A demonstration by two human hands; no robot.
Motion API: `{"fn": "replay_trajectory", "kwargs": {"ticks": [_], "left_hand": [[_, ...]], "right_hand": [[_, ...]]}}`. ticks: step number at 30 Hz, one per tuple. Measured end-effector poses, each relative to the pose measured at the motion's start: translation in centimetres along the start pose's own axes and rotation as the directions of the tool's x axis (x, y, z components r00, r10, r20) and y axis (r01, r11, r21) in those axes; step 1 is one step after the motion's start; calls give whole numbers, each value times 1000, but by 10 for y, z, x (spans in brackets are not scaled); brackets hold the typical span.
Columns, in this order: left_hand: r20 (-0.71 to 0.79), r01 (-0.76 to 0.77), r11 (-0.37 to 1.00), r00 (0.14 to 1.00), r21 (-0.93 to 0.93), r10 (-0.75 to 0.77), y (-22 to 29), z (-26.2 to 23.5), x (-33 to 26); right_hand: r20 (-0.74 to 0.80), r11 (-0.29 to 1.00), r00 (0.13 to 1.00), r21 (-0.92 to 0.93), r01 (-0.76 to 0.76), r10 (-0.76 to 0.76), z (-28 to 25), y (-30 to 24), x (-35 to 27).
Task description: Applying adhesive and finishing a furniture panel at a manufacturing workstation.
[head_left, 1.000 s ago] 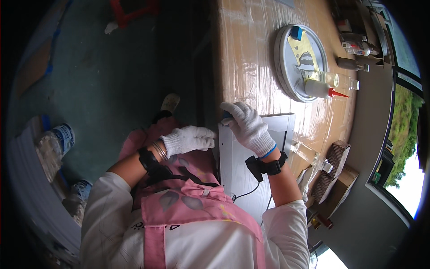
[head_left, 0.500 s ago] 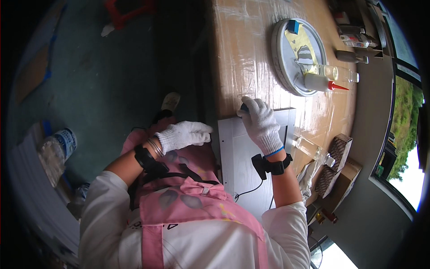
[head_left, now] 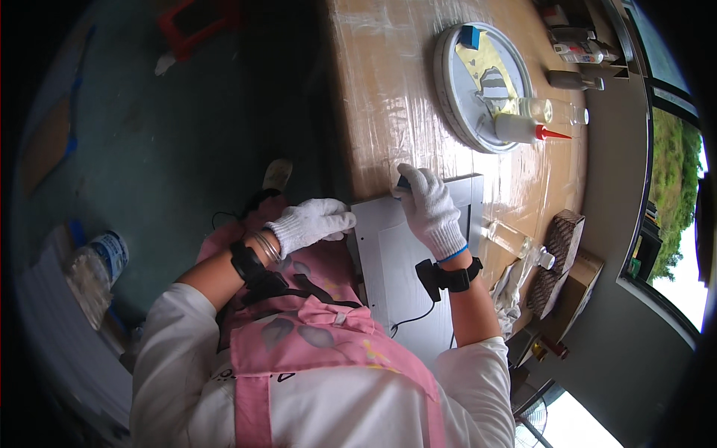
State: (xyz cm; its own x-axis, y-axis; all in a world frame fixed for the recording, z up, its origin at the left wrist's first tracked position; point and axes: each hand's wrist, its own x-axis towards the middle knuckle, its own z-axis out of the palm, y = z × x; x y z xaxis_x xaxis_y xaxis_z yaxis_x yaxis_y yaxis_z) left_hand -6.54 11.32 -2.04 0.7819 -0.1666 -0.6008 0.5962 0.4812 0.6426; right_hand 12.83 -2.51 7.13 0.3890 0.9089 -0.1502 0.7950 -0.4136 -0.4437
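Observation:
A grey framed panel (head_left: 396, 261), like a cabinet door, lies on the table in front of me. My right hand (head_left: 432, 213), in a white knit glove, rests over its far end. Its fingers are closed round a small dark blue block (head_left: 403, 182), which shows only in part. At the panel's left edge is my left hand (head_left: 314, 222), gloved too, its fingers stretched out together with the tips by the edge. Nothing shows in it. Whether the fingertips touch the panel I cannot tell.
A round grey lid (head_left: 446, 97) on the wrapped table (head_left: 381, 82) carries a blue block (head_left: 470, 36), yellow sheet and red-tipped squeeze bottle (head_left: 515, 128). A clear bottle (head_left: 508, 237) lies right of the panel, near a patterned box (head_left: 560, 243). A red stool (head_left: 196, 26) stands on the floor.
The view has shifted slightly, so the table and lid sit further left. My left fingers are a little more bent beside the panel edge. The right hand keeps its grip on the block.

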Motion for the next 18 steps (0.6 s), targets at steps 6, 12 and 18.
{"fn": "replay_trajectory", "kwargs": {"ticks": [6, 12, 18], "left_hand": [[-50, 58, 975, 998, 216, -49, 14, 4, 4], [-82, 69, 981, 995, 184, -55, 6, 7, 18], [-66, 72, 985, 996, 159, -62, 1, -2, 0]], "right_hand": [[-9, 984, 998, -165, 59, -61, -4, 8, -1], [0, 997, 997, -35, 73, -73, 8, -12, -2], [39, 984, 991, -122, 133, -129, -7, 1, -2]]}}
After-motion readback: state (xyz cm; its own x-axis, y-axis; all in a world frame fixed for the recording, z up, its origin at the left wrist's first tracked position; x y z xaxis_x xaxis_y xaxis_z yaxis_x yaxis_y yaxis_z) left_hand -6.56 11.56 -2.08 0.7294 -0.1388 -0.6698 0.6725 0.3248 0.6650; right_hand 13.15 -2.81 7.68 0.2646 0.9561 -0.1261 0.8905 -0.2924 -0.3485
